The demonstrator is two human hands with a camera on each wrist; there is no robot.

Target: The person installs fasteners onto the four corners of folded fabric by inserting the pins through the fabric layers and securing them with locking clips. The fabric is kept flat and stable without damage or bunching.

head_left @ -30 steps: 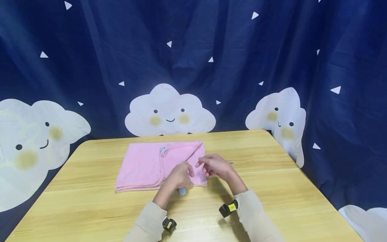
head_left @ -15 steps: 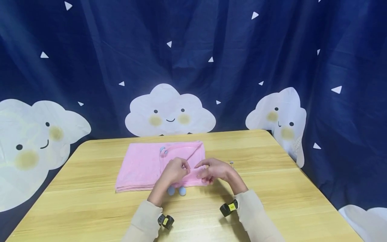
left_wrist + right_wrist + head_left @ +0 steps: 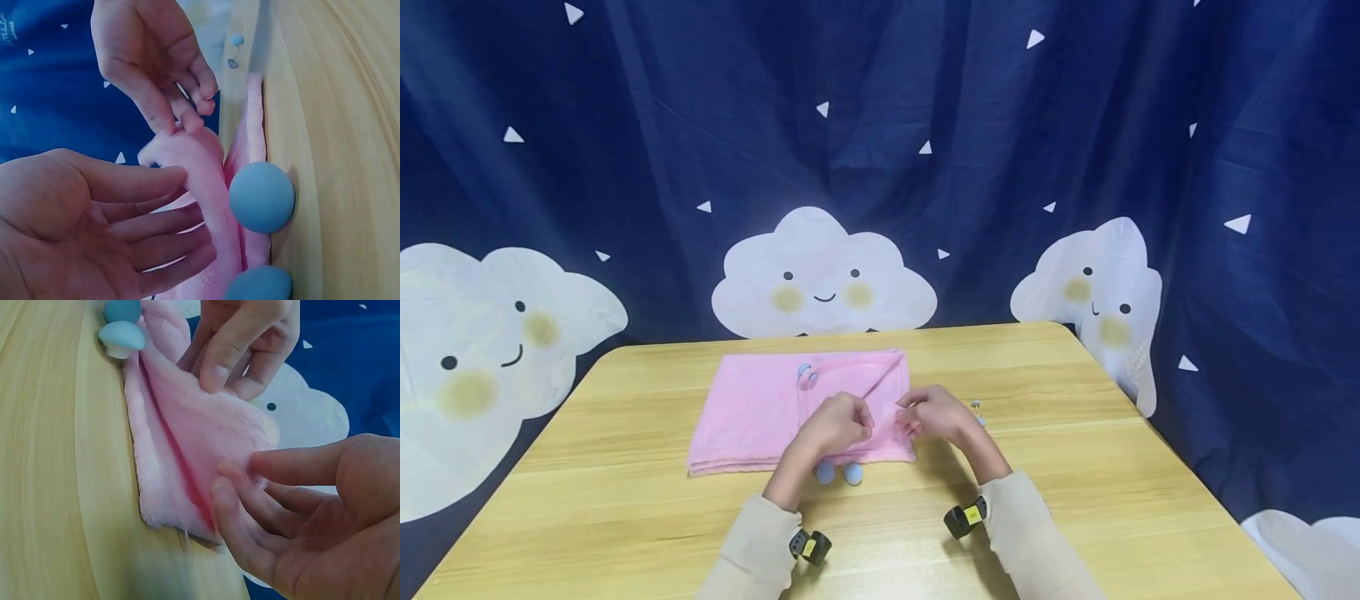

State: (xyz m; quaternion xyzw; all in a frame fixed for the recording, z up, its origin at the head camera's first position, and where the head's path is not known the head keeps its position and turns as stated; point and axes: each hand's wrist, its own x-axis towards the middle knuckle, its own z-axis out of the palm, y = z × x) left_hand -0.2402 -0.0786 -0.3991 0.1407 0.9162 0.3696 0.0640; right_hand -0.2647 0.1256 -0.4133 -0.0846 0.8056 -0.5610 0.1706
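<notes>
A folded pink plush cloth (image 3: pixel 737 408) lies on the table, its right part folded over in a flap. My left hand (image 3: pixel 835 425) pinches the flap's edge between thumb and fingers; in the left wrist view the edge (image 3: pixel 209 187) is raised. My right hand (image 3: pixel 936 412) holds the flap's corner by the fingertips, and in the right wrist view the corner (image 3: pixel 244 431) stands off the layer below. Beside the cloth's near edge sit two blue mushroom-shaped pieces (image 3: pixel 261 197), close to my left hand. Another small blue piece (image 3: pixel 807 373) is on the cloth farther back.
Small blue-ended pieces (image 3: pixel 977 410) lie on the wooden table (image 3: pixel 1075 467) to the right of my right hand. A dark blue curtain (image 3: pixel 880 167) with smiling clouds hangs behind the table. Black cameras (image 3: pixel 810 547) are strapped to both wrists.
My left hand has moved away from the near edge and now pinches the raised flap. My right hand has closed on the corner, shifting slightly right over the last half second.
</notes>
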